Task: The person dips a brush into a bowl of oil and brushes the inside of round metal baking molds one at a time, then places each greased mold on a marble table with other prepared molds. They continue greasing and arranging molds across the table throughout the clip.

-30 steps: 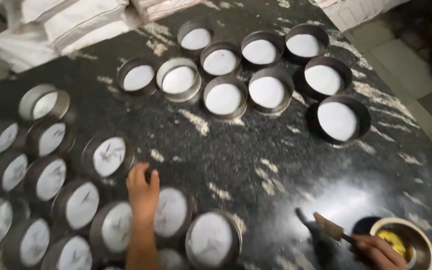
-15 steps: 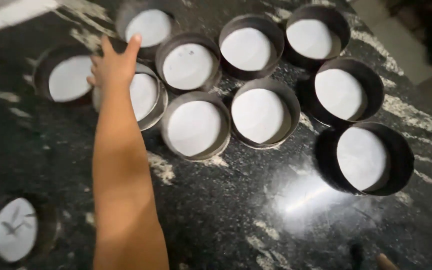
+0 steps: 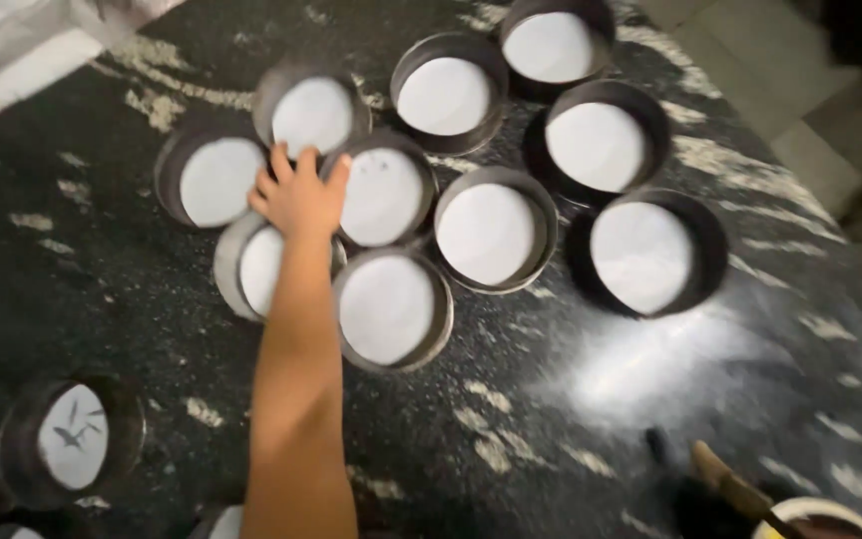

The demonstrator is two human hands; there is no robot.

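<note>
Nine round metal tins crowd the black speckled stone counter (image 3: 591, 399), the largest thing in view, with a tenth, its white liner smeared with dark marks (image 3: 70, 436), sitting well apart, back toward the person and to the left of the arm. The left hand (image 3: 298, 197) reaches out flat, fingers spread fairly wide, and rests over the near-left tin (image 3: 256, 268), fingertips just touching the rims of the tins beyond it; it grips nothing that I can make out. Just right of the hand sits another tin (image 3: 383, 196), one lies nearer the wrist on the right (image 3: 388, 307), one to the left (image 3: 209, 180), and one beyond the fingers (image 3: 311, 112); the rest fan out farther right. Each holds a white paper disc lying flat on its base, nothing else. The tins stand rim to rim, so a push on one would likely shove its neighbours askew, and a dragged fingertip could lift or crease a liner. The right hand is out of view; only a brush handle (image 3: 735, 487) and a bowl's rim (image 3: 818, 514) show at the bottom right.
</note>
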